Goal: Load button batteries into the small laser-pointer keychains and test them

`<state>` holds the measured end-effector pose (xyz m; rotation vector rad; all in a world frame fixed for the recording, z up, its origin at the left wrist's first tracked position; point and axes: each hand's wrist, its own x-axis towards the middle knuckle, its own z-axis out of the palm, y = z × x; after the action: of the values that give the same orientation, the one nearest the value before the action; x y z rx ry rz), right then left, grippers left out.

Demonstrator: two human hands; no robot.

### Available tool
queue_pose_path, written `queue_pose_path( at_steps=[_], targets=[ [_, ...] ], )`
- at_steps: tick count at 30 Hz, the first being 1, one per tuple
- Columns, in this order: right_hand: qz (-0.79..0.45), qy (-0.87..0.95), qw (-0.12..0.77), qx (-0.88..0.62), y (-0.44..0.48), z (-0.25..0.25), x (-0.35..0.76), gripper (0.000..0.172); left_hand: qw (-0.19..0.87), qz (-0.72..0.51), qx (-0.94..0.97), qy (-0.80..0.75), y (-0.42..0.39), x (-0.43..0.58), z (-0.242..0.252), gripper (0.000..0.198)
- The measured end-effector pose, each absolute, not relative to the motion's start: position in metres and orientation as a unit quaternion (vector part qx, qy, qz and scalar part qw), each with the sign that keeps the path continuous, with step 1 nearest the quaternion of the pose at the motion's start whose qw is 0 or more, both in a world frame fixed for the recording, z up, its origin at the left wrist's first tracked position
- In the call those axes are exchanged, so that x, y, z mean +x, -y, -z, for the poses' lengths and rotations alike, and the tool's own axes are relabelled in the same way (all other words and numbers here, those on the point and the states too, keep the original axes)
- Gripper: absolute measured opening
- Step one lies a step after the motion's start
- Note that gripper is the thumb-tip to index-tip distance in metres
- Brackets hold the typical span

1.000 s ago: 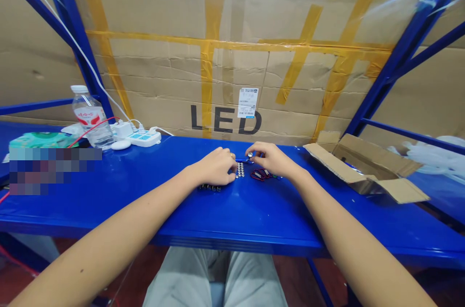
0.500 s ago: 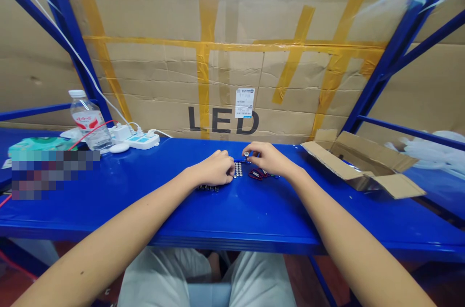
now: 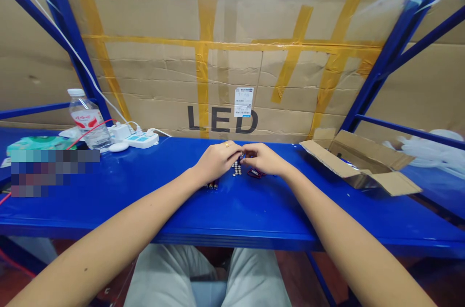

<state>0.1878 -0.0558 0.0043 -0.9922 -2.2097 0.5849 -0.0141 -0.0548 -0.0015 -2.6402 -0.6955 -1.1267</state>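
My left hand [image 3: 217, 161] and my right hand [image 3: 267, 158] meet fingertip to fingertip over the middle of the blue table. Both are closed in a pinch. Between the right fingertips is a small round metal piece [image 3: 241, 154], mostly hidden by fingers; what the left fingers hold cannot be made out. Just below the fingertips lie small silver round pieces [image 3: 237, 169] in rows. A coil of dark red wire [image 3: 255, 173] rests under my right hand. Several small dark cylinders with metallic ends [image 3: 211, 186] show beneath my left wrist.
An open cardboard box [image 3: 358, 159] stands at the right. On the left are a plastic water bottle [image 3: 88, 120], a white power strip [image 3: 143, 140] and a green packet [image 3: 39, 145]. A large taped cardboard sheet [image 3: 163, 74] closes off the back, between blue rack posts.
My left hand has lifted from beside the rows of round pieces and moved up and right to my right hand. My right hand stays nearly in place, its fingertips now touching the left ones.
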Motion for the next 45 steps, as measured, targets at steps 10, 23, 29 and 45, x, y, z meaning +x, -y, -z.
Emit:
queue_pose_path(
  at_steps=[10,23,29,45],
  targets=[
    [-0.278,0.82,0.332,-0.376,0.055,-0.008,0.192,0.019,0.064,0.358,-0.899,0.243,0.055,-0.016,0.001,0.024],
    [-0.277,0.801,0.356,-0.394,0.055,-0.014,0.195,0.015,0.086,0.124,-0.934,0.323,0.06,-0.015,0.001,0.023],
    [-0.302,0.79,0.358,-0.396,0.057,-0.016,0.195,0.016,0.038,0.099,-0.926,0.362,0.061,-0.014,0.0,0.018],
    [-0.293,0.803,0.347,-0.386,0.055,-0.011,0.193,0.016,-0.023,0.099,-0.928,0.357,0.064,-0.012,-0.004,0.008]
  ],
)
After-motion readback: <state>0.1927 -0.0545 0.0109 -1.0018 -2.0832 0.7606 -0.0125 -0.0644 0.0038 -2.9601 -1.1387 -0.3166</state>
